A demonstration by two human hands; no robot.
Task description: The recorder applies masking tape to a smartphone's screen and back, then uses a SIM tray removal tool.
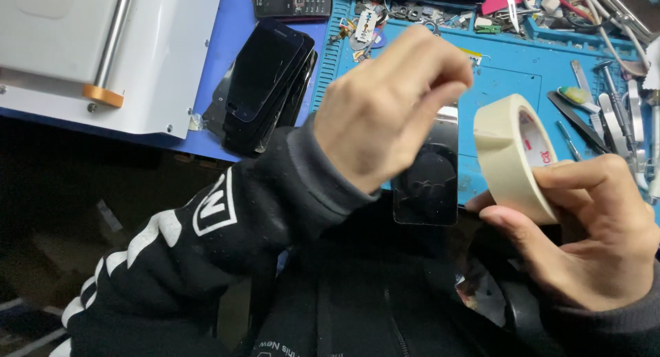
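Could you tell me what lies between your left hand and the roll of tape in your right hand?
In the head view, a dark phone panel with a shiny upper edge lies on the blue mat between the left hand and the cream tape roll held by the right hand.

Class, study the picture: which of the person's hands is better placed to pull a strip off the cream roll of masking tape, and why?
Probably the left hand: it is raised, fingers pinched, beside the cream roll of masking tape. The right hand is already occupied gripping the roll above the blue work mat.
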